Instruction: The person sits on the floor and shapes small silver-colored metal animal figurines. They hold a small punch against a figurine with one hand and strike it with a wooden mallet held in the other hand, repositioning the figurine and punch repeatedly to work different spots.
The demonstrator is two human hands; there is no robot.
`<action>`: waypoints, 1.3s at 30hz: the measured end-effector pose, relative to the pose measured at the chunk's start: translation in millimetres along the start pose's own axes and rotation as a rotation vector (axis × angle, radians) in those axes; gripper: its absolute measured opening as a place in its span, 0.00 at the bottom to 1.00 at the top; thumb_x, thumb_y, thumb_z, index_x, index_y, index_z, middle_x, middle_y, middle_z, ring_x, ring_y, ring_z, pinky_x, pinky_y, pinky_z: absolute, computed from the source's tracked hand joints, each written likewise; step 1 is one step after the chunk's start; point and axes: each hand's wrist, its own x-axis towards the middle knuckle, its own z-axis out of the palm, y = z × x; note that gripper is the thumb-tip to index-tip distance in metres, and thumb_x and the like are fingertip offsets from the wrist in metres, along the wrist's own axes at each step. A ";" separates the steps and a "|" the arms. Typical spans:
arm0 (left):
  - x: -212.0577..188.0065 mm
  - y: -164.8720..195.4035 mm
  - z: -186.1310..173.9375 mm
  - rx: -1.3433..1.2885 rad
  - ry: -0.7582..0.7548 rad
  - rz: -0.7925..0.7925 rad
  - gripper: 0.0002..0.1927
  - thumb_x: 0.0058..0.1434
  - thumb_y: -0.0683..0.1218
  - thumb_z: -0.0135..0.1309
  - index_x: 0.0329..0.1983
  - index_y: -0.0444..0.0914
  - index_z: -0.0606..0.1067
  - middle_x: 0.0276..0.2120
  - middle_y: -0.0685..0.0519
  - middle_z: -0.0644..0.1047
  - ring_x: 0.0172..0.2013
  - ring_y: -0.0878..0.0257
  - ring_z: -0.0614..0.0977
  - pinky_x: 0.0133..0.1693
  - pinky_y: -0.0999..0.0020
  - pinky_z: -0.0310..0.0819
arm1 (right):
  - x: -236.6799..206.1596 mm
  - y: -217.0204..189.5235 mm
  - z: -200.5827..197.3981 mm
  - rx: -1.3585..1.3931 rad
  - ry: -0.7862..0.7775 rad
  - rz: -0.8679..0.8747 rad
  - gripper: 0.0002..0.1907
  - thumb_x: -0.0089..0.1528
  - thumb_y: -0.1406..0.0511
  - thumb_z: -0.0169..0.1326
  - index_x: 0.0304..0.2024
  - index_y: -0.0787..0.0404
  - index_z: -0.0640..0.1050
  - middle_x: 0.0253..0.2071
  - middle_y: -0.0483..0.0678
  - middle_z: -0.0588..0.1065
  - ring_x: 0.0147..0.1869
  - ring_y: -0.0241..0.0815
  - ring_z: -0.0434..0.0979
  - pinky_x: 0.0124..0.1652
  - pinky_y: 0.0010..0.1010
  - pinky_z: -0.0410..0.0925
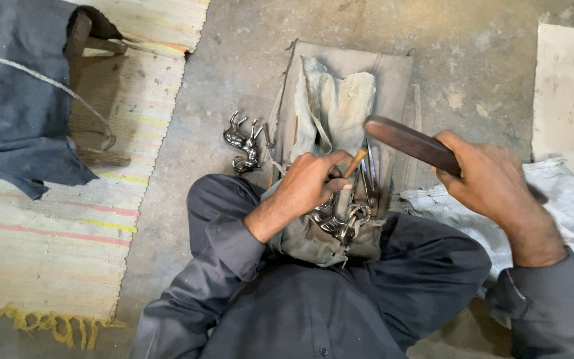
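Note:
My left hand (312, 181) is closed around a small tool with a light wooden handle (355, 162), its tip set down on a shiny metal piece (341, 221) that rests on a worn cloth pad (313, 242) in my lap. Raised above and to the right, my right hand (489, 179) grips a dark wooden mallet (410, 143). The mallet's rounded end points up and left, over the tool. Several thin metal tools (370, 176) lie just behind my left hand.
A small shiny metal animal figure (242, 142) lies on the concrete floor left of a grey board draped with dirty cloth (340, 100). A striped woven mat (54, 219) and dark fabric (14, 100) are at left. White sacking (553, 193) lies at right.

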 end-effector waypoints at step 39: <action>20.4 -9.6 -23.2 -0.220 -0.093 -0.005 0.19 0.58 0.44 0.66 0.51 0.39 0.75 0.30 0.49 0.85 0.32 0.57 0.90 0.35 0.63 0.79 | -62.3 21.5 114.9 0.558 -0.009 0.260 0.21 0.56 0.58 0.65 0.46 0.59 0.75 0.26 0.54 0.74 0.28 0.49 0.72 0.32 0.40 0.69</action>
